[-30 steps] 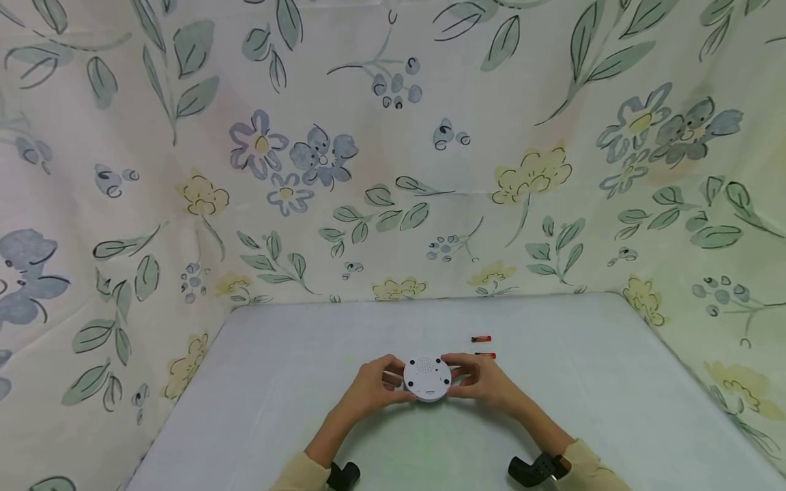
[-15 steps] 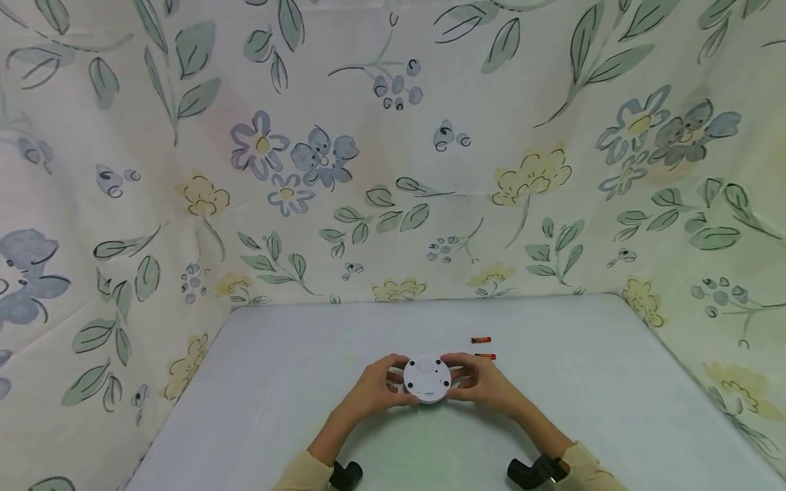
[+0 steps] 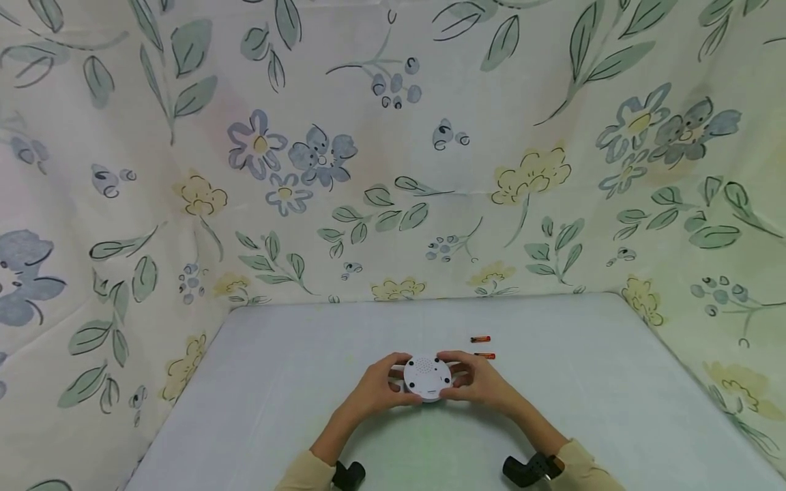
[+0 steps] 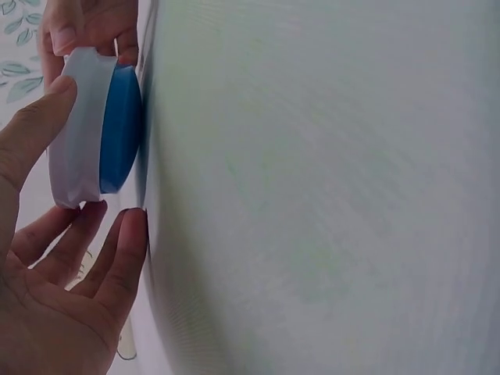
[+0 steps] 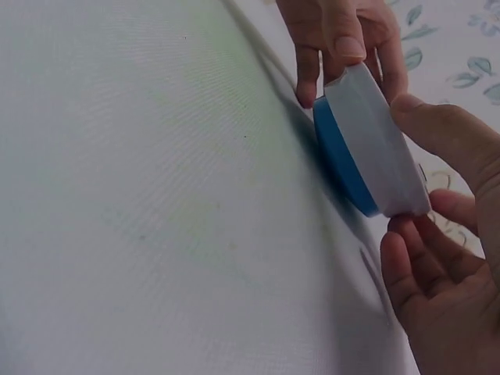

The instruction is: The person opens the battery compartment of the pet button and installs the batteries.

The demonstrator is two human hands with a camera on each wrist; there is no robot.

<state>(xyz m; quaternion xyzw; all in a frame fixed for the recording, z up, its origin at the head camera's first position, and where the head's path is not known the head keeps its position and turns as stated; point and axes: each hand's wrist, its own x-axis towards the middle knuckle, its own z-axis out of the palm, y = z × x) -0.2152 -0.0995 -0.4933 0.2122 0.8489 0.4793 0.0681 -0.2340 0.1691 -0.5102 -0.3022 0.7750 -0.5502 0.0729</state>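
Note:
A round white device (image 3: 427,378) with a blue lower part (image 4: 120,129) sits between my two hands at the middle of the table. Its upward face shows a patch of small holes and several dark round feet. My left hand (image 3: 382,383) grips its left edge, thumb at the near side and fingers at the far side. On the opposite edge my right hand (image 3: 479,382) holds it the same way. In both wrist views the blue part faces the tabletop, close over it. Just beyond the right hand lie two small red-orange batteries, one farther back (image 3: 481,339) and one nearer (image 3: 486,355).
A white cloth covers the table (image 3: 295,354). Floral fabric (image 3: 393,225) hangs behind it and along both sides. A black wrist camera (image 3: 348,475) is on the left wrist and another black camera (image 3: 529,470) on the right.
Both hands keep their hold on the device. Their fingers and thumbs have shifted slightly around its rim, and the device has moved very little.

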